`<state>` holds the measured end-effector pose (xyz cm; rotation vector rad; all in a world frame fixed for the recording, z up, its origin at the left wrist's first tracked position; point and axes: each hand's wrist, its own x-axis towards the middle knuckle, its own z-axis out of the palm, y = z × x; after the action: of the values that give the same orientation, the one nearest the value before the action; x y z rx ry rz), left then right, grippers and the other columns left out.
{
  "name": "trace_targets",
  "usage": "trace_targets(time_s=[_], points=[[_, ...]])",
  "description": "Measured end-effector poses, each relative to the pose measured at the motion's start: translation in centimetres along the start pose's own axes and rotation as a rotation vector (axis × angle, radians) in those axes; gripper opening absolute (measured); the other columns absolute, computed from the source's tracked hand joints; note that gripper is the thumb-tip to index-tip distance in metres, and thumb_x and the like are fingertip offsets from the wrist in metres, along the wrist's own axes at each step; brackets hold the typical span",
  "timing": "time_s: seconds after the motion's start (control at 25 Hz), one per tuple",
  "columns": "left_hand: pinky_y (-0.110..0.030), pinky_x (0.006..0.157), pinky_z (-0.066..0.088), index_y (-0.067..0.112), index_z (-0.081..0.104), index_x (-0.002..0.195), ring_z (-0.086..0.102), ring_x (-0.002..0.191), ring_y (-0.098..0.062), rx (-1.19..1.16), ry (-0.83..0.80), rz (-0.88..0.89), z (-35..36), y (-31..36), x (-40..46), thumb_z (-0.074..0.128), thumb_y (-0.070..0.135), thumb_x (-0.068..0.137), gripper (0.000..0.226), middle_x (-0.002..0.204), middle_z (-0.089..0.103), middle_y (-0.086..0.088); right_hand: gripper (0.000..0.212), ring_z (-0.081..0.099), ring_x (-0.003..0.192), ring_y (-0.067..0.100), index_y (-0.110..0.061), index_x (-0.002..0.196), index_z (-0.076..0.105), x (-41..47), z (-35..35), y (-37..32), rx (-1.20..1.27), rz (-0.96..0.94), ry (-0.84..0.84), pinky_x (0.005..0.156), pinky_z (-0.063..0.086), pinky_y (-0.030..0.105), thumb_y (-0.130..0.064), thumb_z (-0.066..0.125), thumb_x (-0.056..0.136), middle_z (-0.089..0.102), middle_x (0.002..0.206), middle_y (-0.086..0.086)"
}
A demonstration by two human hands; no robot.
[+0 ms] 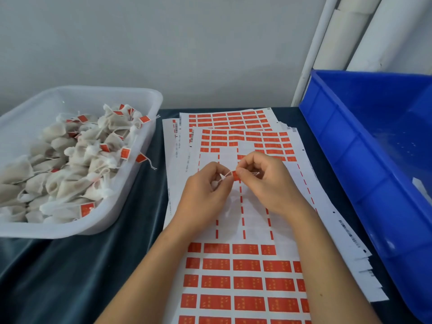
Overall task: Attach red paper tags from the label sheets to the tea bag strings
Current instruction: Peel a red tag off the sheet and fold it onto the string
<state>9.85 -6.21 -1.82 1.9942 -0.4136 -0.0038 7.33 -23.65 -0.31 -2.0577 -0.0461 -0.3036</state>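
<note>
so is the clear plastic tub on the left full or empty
Partly full. The clear plastic tub holds a heap of white mesh tea bags, many already with red paper tags, piled below its rim; its far left corner is bare.

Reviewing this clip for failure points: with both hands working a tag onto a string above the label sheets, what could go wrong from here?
1. The right hand pinches the red tag while the left hand holds the string; the thin string could slip out before the tag closes.
2. The tag might fold crooked or stick to the fingers.
3. The forearms rest over the label sheets, so they could shift the loose stack.
</note>
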Motion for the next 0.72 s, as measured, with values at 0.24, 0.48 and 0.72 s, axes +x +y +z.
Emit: trace_targets(time_s=[0.24, 0.48, 0.72], points=[[-0.010, 0.070, 0.048, 0.048, 0.061, 0.107, 0.062, 0.088, 0.009, 0.225, 0.042, -0.023, -2.3, -0.5, -1.5, 0.057, 0.042, 0.103, 0.008, 0.097, 0.061, 0.030, 0.011, 0.064, 0.095, -0.004, -0.037, 0.094, 0.066, 0.0, 0.6, -0.6, -0.066, -0.026, 0.059, 0.071, 0.050, 0.005, -0.026, 0.068, 0.098, 0.068, 0.094, -0.026], [-0.017, 0.081, 0.053, 0.032, 0.073, 0.109, 0.062, 0.097, -0.003, 0.242, 0.163, 0.173, -5.8, 1.7, -2.7, 0.065, 0.028, 0.102, 0.011, 0.107, 0.059, 0.020, 0.022, 0.055, 0.099, -0.018, -0.055, 0.096, 0.057, -0.1, 3.3, -3.5, -0.259, -0.077, -0.201, 0.071, 0.044, 0.009, -0.036, 0.066, 0.099, 0.060, 0.095, -0.038], [-0.022, 0.070, 0.049, 0.023, 0.071, 0.099, 0.061, 0.082, -0.003, 0.344, 0.472, 0.333, -14.2, 5.5, 0.6, 0.070, 0.022, 0.098, 0.002, 0.096, 0.061, 0.013, 0.041, 0.059, 0.093, -0.009, -0.061, 0.134, 0.040, 1.5, 4.4, -7.3, -0.264, -0.139, -0.174, 0.069, 0.042, 0.008, -0.048, 0.059, 0.101, 0.053, 0.105, -0.042]])
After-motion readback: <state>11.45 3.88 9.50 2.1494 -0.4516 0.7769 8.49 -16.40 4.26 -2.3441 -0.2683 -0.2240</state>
